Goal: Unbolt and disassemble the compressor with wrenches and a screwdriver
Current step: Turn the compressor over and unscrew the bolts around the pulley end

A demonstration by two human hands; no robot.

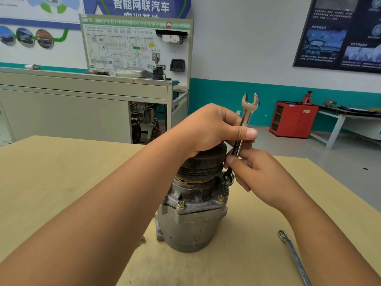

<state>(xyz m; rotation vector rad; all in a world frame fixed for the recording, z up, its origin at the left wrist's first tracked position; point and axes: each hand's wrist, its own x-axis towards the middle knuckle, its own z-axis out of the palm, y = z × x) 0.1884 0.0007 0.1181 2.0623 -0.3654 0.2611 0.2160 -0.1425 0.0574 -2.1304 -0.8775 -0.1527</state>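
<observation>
— Where is the compressor [193, 213] sitting?
— It is standing upright mid-worktop [61, 172], right beneath the left hand [210, 129], which is resting on its dark top.
— And the wrench [246, 118]?
— It is standing almost upright against the compressor's right side. The left hand is pinching it higher up and the right hand [253, 172] is gripping it lower down. A second wrench [294, 256] is lying on the near right.
</observation>
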